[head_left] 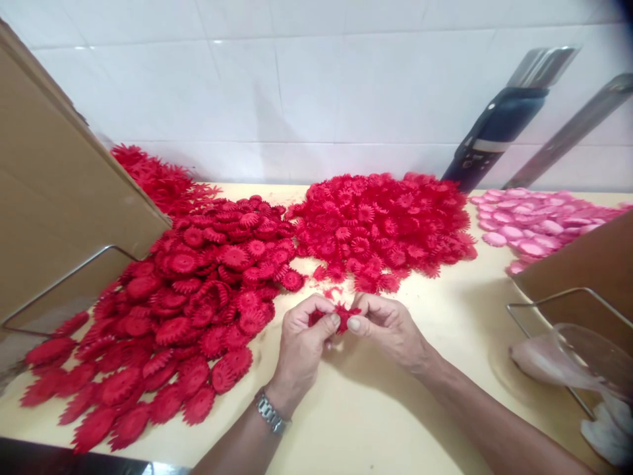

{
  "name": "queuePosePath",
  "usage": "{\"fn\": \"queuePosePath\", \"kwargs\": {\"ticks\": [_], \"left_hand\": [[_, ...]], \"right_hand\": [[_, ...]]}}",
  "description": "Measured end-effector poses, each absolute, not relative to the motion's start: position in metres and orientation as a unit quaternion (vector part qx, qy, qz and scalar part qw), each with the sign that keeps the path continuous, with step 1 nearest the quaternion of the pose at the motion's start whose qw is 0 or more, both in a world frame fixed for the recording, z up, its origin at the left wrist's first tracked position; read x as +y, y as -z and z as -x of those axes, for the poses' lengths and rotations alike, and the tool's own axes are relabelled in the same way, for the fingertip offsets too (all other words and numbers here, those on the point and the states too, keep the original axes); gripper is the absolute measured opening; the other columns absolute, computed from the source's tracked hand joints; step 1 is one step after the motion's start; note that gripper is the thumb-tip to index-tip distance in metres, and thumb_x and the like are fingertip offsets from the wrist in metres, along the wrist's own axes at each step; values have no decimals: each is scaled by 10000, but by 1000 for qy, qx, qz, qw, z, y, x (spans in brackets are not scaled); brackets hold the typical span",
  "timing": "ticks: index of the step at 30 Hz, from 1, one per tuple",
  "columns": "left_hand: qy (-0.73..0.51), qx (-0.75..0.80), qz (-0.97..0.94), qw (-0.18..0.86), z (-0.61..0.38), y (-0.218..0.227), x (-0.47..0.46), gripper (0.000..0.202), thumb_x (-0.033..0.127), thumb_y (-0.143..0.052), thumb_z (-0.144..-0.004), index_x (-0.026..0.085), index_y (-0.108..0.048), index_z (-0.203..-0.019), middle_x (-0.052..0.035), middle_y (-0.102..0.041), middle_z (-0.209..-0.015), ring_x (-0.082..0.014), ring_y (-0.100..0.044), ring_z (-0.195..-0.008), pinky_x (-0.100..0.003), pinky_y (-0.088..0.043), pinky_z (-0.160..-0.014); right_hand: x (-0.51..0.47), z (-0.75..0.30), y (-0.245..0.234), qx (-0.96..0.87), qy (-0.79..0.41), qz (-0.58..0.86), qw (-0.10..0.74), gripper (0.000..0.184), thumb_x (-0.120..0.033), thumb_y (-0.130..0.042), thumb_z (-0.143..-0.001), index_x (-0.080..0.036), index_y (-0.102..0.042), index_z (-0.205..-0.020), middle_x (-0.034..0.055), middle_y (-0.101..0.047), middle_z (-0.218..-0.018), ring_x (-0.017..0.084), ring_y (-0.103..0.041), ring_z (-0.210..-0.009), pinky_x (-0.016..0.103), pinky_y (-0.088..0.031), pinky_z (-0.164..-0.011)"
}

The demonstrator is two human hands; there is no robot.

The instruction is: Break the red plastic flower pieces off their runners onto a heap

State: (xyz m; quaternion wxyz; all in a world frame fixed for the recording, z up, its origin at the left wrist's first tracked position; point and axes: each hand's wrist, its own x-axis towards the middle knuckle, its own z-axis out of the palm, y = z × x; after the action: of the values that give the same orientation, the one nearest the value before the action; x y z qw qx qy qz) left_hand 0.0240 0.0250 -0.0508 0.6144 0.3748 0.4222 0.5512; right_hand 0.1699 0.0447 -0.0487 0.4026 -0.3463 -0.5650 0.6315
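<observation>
My left hand point(304, 333) and my right hand point(383, 323) meet over the cream table point(395, 396), fingertips pinched together on a small red plastic flower piece point(341, 315). The left wrist wears a metal watch point(270, 413). Just left of the hands lies a big heap of red flower pieces point(198, 297). A second red heap point(380, 227) lies just beyond the hands, with a few loose red bits in front of it.
A cardboard box point(54, 191) with a wire frame stands at the left, more red pieces behind it. Pink pieces point(534, 224) lie at the far right near another box point(588, 264) and a clear plastic bag point(588, 359). Dark tools lean on the tiled wall.
</observation>
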Motion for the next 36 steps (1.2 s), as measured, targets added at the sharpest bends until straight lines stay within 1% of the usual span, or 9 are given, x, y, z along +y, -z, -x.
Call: {"fn": "queuePosePath", "kwargs": {"ticks": [8,12,16,19,24,28,31,33,36], "left_hand": [[-584,404,-350,611,-24,47,25,104,168,-618,-710,162,-541,-640,44,-479,-547,-75,-403,-487,-195,-328,-446],[-592,380,-357,615,-22,49,25,99,178,-616,-728,168,-545,-659,37,-476,-586,-79,-415,-506,-198,-341,-455],[-592,370,-472,538,-19,49,25,72,161,-592,-756,163,-586,-685,7,-490,-740,-86,-463,-597,-205,-369,-505],[-568,380,-554,476,-17,45,25,122,121,-553,-778,163,-599,-673,0,-485,-761,-88,-479,-638,-199,-378,-541],[-553,394,-598,425,-17,42,23,130,75,-547,-769,179,-598,-709,-3,-499,-811,-90,-477,-667,-192,-379,-546],[-582,387,-603,384,-14,45,18,159,63,-522,-782,188,-598,-722,-5,-495,-824,-102,-473,-695,-207,-383,-562],[-636,356,-560,395,-11,47,17,146,95,-518,-803,216,-599,-795,-4,-494,-876,-97,-472,-660,-214,-386,-528],[-644,357,-536,414,-10,48,18,123,120,-523,-812,220,-594,-808,-6,-508,-904,-92,-478,-642,-220,-388,-522],[-603,385,-523,463,-12,50,21,78,161,-529,-822,206,-586,-792,-12,-545,-918,-79,-472,-600,-223,-378,-512]], "right_hand": [[46,-172,52,-563,-616,326,444,302,-390,-632,-757,-173,-499,-594,-18,-495,-610,112,-483,-572,258,-394,-571],[45,-169,48,-546,-625,324,454,275,-395,-628,-758,-180,-524,-623,-3,-536,-625,121,-496,-581,270,-416,-584],[46,-168,46,-563,-618,339,431,186,-354,-608,-773,-179,-574,-719,12,-598,-655,132,-545,-601,272,-439,-593],[46,-169,47,-568,-614,379,396,148,-310,-613,-755,-167,-594,-785,25,-621,-690,143,-570,-633,282,-444,-613],[47,-167,47,-543,-629,376,410,187,-339,-624,-728,-162,-571,-699,6,-595,-649,120,-538,-586,259,-418,-580],[53,-169,51,-499,-605,419,458,261,-379,-627,-718,-167,-510,-620,-40,-491,-539,74,-425,-489,213,-336,-491],[60,-175,51,-467,-551,477,500,293,-380,-619,-714,-172,-470,-570,-61,-427,-474,61,-361,-445,204,-278,-445],[62,-178,48,-480,-540,478,501,253,-368,-611,-723,-169,-505,-607,-56,-450,-474,66,-379,-449,207,-294,-453],[61,-180,44,-504,-564,447,476,195,-343,-633,-710,-155,-580,-721,-39,-517,-543,71,-424,-484,212,-334,-484]]}}
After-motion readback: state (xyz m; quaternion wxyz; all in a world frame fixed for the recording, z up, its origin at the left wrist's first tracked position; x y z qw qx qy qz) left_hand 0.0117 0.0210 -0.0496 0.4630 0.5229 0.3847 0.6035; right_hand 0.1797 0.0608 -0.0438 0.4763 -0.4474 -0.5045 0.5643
